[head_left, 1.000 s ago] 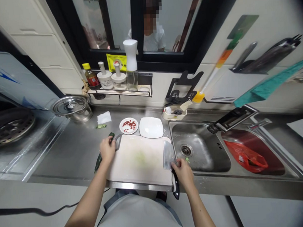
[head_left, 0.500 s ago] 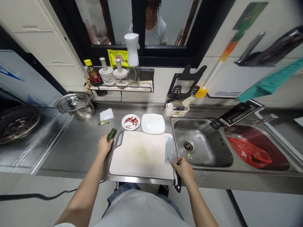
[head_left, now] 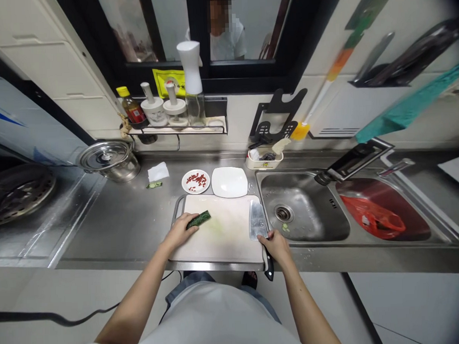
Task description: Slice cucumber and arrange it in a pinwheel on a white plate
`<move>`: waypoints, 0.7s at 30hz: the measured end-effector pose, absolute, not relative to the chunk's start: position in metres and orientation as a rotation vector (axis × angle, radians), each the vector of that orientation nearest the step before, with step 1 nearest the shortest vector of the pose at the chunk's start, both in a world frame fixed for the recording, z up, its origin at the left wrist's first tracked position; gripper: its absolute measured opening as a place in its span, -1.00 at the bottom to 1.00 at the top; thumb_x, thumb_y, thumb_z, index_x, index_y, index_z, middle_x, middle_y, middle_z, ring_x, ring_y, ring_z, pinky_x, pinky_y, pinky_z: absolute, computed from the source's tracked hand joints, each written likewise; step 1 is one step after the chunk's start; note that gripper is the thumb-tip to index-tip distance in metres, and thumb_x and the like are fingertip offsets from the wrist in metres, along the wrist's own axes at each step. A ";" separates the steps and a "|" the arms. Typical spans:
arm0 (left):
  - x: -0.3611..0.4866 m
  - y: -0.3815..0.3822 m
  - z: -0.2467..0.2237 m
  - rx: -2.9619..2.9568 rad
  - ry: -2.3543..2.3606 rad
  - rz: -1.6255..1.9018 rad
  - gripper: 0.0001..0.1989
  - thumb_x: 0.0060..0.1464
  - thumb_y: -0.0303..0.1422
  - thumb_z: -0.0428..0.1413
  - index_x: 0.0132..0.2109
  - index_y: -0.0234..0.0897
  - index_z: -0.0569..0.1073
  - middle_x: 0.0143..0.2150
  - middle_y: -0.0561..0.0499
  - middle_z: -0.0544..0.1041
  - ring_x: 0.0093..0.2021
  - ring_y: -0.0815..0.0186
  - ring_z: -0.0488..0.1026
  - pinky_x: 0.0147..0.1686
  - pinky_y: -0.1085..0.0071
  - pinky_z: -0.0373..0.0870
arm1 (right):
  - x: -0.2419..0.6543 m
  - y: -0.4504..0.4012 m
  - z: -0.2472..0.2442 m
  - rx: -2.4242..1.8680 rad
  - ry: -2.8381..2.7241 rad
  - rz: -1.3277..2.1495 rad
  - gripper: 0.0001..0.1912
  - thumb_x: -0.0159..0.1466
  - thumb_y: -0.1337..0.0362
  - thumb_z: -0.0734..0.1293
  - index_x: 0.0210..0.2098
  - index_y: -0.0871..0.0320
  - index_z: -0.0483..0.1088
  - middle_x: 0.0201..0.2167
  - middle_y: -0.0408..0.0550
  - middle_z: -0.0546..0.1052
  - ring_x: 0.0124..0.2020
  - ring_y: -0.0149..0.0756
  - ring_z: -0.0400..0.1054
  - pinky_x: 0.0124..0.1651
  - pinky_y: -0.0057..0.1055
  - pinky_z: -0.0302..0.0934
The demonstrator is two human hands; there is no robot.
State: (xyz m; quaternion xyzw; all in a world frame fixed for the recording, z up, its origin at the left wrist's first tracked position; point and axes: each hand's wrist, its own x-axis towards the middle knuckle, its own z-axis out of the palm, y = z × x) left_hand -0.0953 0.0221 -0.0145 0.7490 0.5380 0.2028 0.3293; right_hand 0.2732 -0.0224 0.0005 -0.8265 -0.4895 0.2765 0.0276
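Observation:
My left hand (head_left: 182,231) is closed around a dark green cucumber piece (head_left: 199,219) over the left half of the white cutting board (head_left: 224,245). At the board's right edge lies a cleaver (head_left: 257,221), its blade flat on the board and its black handle sticking out past the front corner. My right hand (head_left: 275,244) pinches the cleaver near where blade and handle meet. Behind the board are a small plate of chopped red pieces (head_left: 195,181) and a white square plate (head_left: 229,182).
A double sink (head_left: 306,209) is on the right, with a red plastic bag (head_left: 376,218) in its far basin. Left stands a lidded steel pot (head_left: 110,161), near a white tissue (head_left: 158,172). A shelf of seasoning bottles (head_left: 183,127) hangs behind.
My left hand has carried the cucumber piece rightward from the counter beside the board to over the board. My right hand stays at the cleaver. The camera view has shifted slightly.

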 end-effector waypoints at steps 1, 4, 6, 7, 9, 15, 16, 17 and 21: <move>-0.091 0.020 -0.015 1.968 1.401 0.518 -0.53 0.11 -0.28 0.10 0.18 -0.18 0.37 0.05 -0.10 0.46 0.03 0.16 0.41 0.05 0.24 0.33 | 0.273 -0.023 0.001 -2.549 -1.514 0.851 -0.71 0.17 0.03 0.34 -0.32 0.14 0.34 -0.43 -0.08 0.49 -0.35 -0.27 0.40 -0.41 -0.48 0.04; -0.082 0.018 -0.019 1.993 1.404 0.477 -0.53 0.11 -0.32 0.09 0.19 -0.17 0.36 0.02 -0.07 0.46 0.01 0.19 0.42 0.03 0.27 0.33 | 0.272 -0.023 0.002 -2.559 -1.513 0.848 -0.70 0.18 0.03 0.33 -0.31 0.15 0.33 -0.42 -0.08 0.49 -0.35 -0.27 0.39 -0.42 -0.48 0.02; -0.079 0.017 -0.020 2.008 1.401 0.448 -0.53 0.11 -0.34 0.08 0.19 -0.18 0.36 0.01 -0.07 0.46 0.00 0.20 0.42 0.03 0.28 0.32 | 0.271 -0.023 0.003 -2.566 -1.504 0.848 -0.71 0.18 0.04 0.33 -0.31 0.15 0.32 -0.42 -0.07 0.49 -0.36 -0.28 0.37 -0.42 -0.48 0.00; -0.078 0.016 -0.021 2.017 1.400 0.432 -0.53 0.11 -0.35 0.08 0.19 -0.19 0.36 0.00 -0.07 0.46 0.00 0.20 0.42 0.03 0.29 0.32 | 0.270 -0.024 0.004 -2.562 -1.501 0.848 -0.71 0.17 0.04 0.33 -0.31 0.15 0.32 -0.43 -0.07 0.49 -0.36 -0.28 0.37 -0.43 -0.48 0.00; -0.077 0.015 -0.020 2.037 1.406 0.407 -0.54 0.11 -0.36 0.07 0.18 -0.19 0.36 0.00 -0.08 0.47 0.01 0.20 0.41 0.03 0.30 0.32 | 0.270 -0.024 0.004 -2.545 -1.491 0.846 -0.72 0.16 0.05 0.33 -0.33 0.15 0.31 -0.44 -0.08 0.48 -0.37 -0.29 0.36 -0.42 -0.48 -0.01; -0.079 0.013 -0.017 2.121 1.448 0.347 -0.56 0.12 -0.37 0.06 0.17 -0.19 0.39 -0.01 -0.10 0.49 0.00 0.16 0.39 0.03 0.24 0.30 | 0.265 -0.027 0.003 -2.463 -1.395 0.824 -0.77 0.13 0.10 0.30 -0.35 0.12 0.27 -0.47 -0.15 0.43 -0.41 -0.30 0.32 -0.39 -0.47 0.03; -0.080 0.014 -0.017 2.142 1.446 0.340 -0.56 0.12 -0.37 0.06 0.17 -0.20 0.39 -0.02 -0.11 0.49 0.00 0.14 0.39 0.03 0.23 0.30 | 0.263 -0.028 0.003 -2.426 -1.384 0.839 -0.79 0.14 0.12 0.28 -0.33 0.12 0.26 -0.48 -0.17 0.42 -0.43 -0.30 0.31 -0.39 -0.47 0.04; -0.081 0.014 -0.018 2.162 1.437 0.336 -0.56 0.13 -0.38 0.05 0.17 -0.20 0.38 -0.03 -0.11 0.50 0.00 0.14 0.38 0.03 0.21 0.30 | 0.260 -0.028 0.003 -2.388 -1.374 0.871 -0.80 0.16 0.14 0.25 -0.32 0.12 0.26 -0.50 -0.18 0.42 -0.44 -0.31 0.31 -0.39 -0.47 0.04; -0.083 0.016 -0.023 2.234 1.374 0.345 -0.50 0.14 -0.41 0.02 0.24 -0.14 0.31 0.01 -0.09 0.47 0.00 0.16 0.36 0.04 0.21 0.29 | 0.250 -0.029 0.006 -2.308 -1.372 0.988 -0.81 0.22 0.16 0.18 -0.25 0.13 0.27 -0.55 -0.20 0.42 -0.49 -0.33 0.31 -0.40 -0.47 0.05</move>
